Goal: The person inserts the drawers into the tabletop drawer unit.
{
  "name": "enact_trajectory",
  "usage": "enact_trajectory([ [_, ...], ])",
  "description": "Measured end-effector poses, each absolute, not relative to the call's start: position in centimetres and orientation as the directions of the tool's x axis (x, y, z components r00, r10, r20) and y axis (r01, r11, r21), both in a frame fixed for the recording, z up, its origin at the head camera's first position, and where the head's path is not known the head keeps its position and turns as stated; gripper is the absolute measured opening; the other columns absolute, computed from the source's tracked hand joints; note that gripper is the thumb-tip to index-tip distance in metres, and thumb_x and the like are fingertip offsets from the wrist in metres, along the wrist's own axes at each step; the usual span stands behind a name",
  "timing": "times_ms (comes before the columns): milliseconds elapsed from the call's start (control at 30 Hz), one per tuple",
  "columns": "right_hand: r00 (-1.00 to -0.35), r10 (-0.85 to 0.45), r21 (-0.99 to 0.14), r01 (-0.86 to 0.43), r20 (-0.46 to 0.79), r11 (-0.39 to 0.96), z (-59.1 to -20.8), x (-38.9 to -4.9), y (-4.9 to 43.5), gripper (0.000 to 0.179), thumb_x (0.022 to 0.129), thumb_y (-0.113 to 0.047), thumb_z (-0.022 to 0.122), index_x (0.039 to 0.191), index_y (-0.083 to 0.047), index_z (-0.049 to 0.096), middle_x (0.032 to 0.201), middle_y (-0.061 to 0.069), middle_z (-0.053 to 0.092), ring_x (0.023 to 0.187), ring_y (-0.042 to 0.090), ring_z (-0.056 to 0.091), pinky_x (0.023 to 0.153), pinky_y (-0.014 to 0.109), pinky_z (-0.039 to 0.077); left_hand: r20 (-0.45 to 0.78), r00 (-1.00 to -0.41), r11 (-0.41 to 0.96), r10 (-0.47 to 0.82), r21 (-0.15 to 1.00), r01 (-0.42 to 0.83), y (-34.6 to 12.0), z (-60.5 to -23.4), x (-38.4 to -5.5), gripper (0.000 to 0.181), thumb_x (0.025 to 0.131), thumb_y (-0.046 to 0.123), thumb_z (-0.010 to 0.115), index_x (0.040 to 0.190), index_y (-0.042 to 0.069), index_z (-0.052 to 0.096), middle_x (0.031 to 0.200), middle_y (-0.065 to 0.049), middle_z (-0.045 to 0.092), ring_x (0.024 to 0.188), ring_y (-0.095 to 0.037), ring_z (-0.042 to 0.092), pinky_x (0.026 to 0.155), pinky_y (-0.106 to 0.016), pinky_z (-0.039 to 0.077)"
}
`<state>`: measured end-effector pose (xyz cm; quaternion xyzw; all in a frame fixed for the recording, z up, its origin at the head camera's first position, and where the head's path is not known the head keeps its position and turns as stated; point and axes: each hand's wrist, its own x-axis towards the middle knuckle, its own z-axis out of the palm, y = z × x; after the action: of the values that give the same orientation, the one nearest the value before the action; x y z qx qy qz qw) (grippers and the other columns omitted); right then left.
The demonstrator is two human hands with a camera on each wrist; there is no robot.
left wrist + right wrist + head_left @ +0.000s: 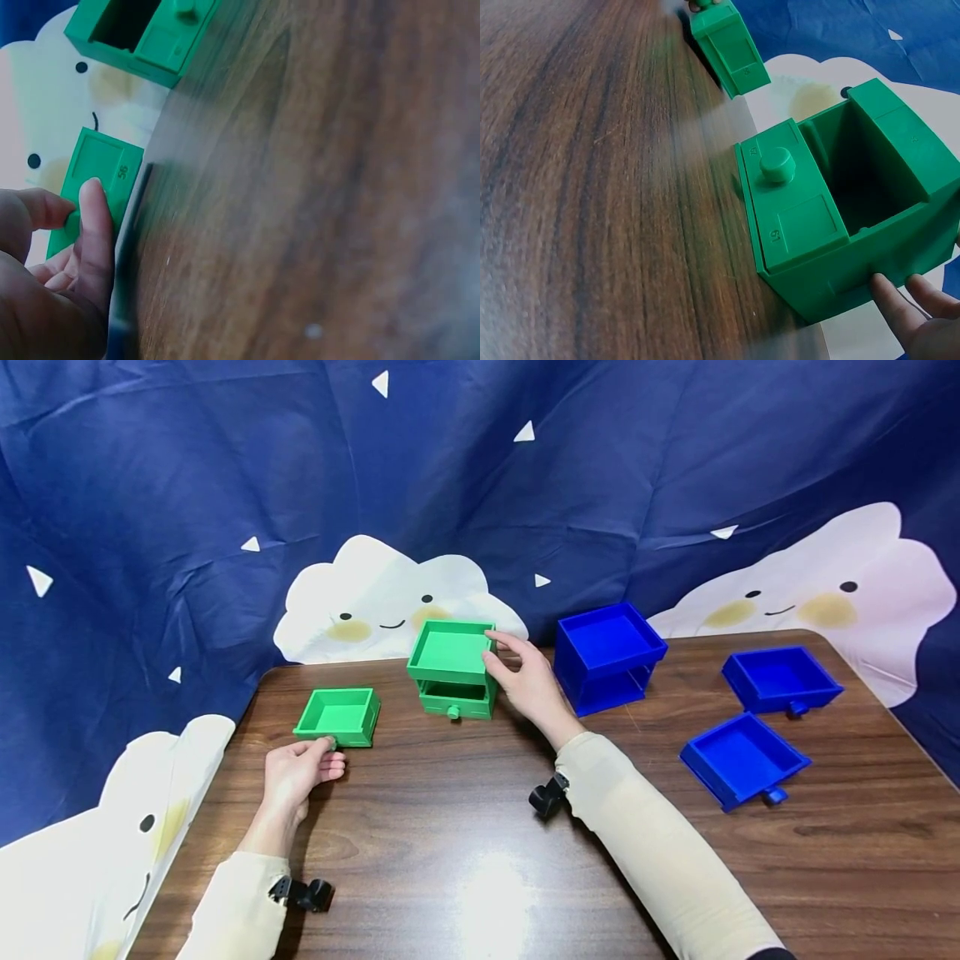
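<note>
My left hand (296, 772) pinches the front knob of a small green drawer (337, 714) at the table's left. Whether that drawer touches the tabletop I cannot tell. To its right stands a green cabinet (452, 652) with a tray-like top, an open upper slot and a lower drawer with a round knob (778, 164) fitted in. My right hand (531, 685) holds the cabinet by its right side, thumb and a finger at the top rim. In the right wrist view, two fingertips (885, 285) press against the side wall.
A blue cabinet (611, 652) with an open front stands right of the green one. Two blue drawers, one farther back (783, 677) and one nearer (742, 760), lie at the right of the wooden table (480, 843). A blue cloth (480, 485) hangs behind.
</note>
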<state>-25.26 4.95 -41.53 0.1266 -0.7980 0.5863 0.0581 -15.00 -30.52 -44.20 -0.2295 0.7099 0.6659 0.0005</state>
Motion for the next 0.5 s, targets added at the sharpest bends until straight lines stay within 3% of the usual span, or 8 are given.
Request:
enact_trajectory([
  [500,-0.962,-0.130,-0.924,-0.268,0.240,0.274,-41.5,-25.3,4.9,0.045,0.107,-0.024,0.069,0.149,-0.009,0.065,0.142,0.023,0.065,0.129,0.042,0.068,0.112,0.053,0.055,-0.266,-0.915,0.000,-0.302,0.960,-0.279,-28.9,-44.0,-14.1,0.026,0.106,0.006,0.060,0.118,-0.017,0.065,0.066,0.003,0.074,0.058,-0.007,0.072,0.063,-0.025,0.064],
])
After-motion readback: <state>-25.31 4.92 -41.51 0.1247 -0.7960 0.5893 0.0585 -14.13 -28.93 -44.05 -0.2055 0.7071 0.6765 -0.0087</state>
